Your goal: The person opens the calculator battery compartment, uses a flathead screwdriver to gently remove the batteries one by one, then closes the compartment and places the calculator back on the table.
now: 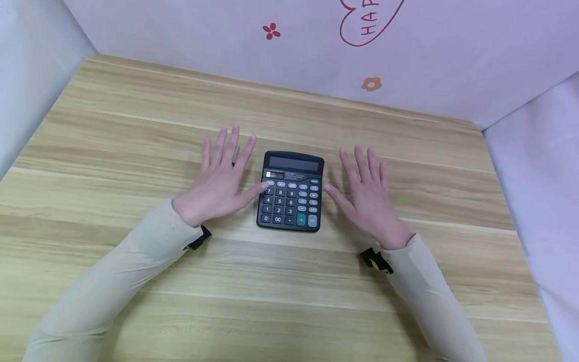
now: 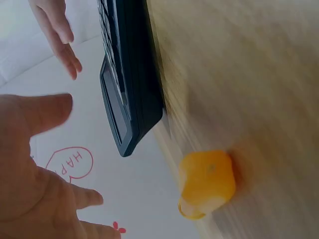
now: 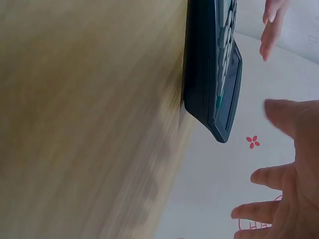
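An orange object (image 2: 207, 179) sits on the bench (image 1: 280, 291), left of the calculator (image 1: 280, 203) and apart from it; I cannot tell what it is. From above, my left hand (image 1: 217, 183) hides most of that area, and its thumb overlaps the calculator's left edge. A pale wall (image 1: 190, 30) rises behind the bench's far edge. The calculator lies flat between my hands, its display toward the wall, its long axis running away from me, the far end leaning slightly right. Both hands grasp nothing, fingers extended; my right hand (image 1: 368, 198) is just beside the calculator.
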A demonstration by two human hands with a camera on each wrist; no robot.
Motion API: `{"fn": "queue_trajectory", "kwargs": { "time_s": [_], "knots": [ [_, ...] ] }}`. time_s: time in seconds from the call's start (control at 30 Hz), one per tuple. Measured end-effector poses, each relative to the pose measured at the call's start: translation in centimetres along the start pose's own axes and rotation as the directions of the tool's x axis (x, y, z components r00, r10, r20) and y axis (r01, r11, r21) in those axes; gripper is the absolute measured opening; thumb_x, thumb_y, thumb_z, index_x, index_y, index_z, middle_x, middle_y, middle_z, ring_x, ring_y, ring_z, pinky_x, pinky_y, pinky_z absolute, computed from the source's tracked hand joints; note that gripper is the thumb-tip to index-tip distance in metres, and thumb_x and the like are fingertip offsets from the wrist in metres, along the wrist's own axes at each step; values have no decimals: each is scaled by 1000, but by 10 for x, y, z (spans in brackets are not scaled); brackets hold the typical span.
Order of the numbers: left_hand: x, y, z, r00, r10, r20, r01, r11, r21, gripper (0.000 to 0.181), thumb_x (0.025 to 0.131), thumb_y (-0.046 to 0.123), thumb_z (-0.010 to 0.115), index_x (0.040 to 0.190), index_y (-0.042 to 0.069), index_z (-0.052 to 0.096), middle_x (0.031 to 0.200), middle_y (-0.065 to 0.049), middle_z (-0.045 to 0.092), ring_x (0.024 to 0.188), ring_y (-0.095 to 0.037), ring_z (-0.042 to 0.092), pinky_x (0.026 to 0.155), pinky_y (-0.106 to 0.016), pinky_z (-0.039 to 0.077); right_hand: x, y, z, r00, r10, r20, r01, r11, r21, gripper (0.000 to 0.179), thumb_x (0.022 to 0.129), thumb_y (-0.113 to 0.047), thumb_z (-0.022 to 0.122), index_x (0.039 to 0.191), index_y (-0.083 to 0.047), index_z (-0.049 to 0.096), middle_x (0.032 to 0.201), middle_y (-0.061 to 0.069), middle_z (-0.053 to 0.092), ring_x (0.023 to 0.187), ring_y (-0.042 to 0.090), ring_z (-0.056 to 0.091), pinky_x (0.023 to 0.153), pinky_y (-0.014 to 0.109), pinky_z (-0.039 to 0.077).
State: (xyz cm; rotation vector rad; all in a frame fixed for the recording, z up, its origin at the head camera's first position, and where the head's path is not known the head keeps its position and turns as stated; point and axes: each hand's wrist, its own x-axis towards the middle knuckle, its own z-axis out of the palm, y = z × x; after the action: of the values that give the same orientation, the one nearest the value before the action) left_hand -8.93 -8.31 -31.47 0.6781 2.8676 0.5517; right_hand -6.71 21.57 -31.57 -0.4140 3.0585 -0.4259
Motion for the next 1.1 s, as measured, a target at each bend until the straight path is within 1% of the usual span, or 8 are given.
{"fn": "queue_trajectory", "kwargs": {
  "time_s": [0.13,0.23,0.37,0.53,0.67,0.8,0.97,1.1],
  "knots": [
    [1,1,0,1000,3,-6,-4,1000,-22,88,95,55,44,154,5,2,157,-22,-16,144,-38,-20,115,-57,-11,-1,-1,2,996,-66,-66,69,997,36,72,96,-42,53,153,-11,23,156,25,20,147,38,5,116,57,6],
    [1,2,0,1000,6,-9,-6,999,-45,86,96,51,47,152,-1,7,158,-26,-5,146,-39,-13,116,-56,-8,0,-1,3,987,-118,-112,124,991,44,66,95,-33,59,148,-4,32,150,26,32,144,42,17,115,58,13],
    [1,4,1,1000,14,-25,-17,996,-86,81,96,45,51,149,-7,18,155,-29,17,146,-41,-2,117,-54,-5,0,-3,4,983,-134,-127,144,987,72,60,93,-27,62,143,-1,41,145,28,40,139,44,28,113,58,20],
    [1,5,2,998,26,-62,-35,988,-148,69,94,38,57,143,-7,34,146,-26,38,144,-42,11,117,-55,1,0,-6,2,990,-105,-90,115,987,116,53,93,-26,62,138,-3,48,143,27,42,134,42,37,110,56,30],
    [2,7,2,998,19,-54,-29,981,-190,63,93,35,59,138,-6,42,140,-25,46,142,-43,19,117,-55,8,-1,-8,1,994,-87,-63,95,987,128,50,94,-26,61,137,-3,50,143,25,43,131,41,41,106,56,35],
    [3,8,2,999,17,-39,-24,978,-207,61,93,34,60,136,-6,44,139,-25,48,140,-42,25,117,-53,14,-1,-10,0,994,-93,-64,101,984,145,48,93,-25,62,134,-2,52,142,25,44,130,41,43,105,56,36],
    [5,10,3,999,19,-37,-26,976,-217,61,92,33,61,135,-7,45,136,-25,51,136,-40,32,116,-50,17,-1,-12,1,991,-107,-76,118,981,153,45,92,-22,64,130,-1,55,139,25,47,126,40,47,104,55,39],
    [5,11,4,999,15,-36,-23,973,-229,61,92,32,61,135,-8,44,134,-26,52,135,-40,33,118,-48,14,-1,-12,2,991,-114,-74,124,980,158,43,91,-20,65,128,0,57,136,25,49,123,40,50,102,54,41]
  ]
}}
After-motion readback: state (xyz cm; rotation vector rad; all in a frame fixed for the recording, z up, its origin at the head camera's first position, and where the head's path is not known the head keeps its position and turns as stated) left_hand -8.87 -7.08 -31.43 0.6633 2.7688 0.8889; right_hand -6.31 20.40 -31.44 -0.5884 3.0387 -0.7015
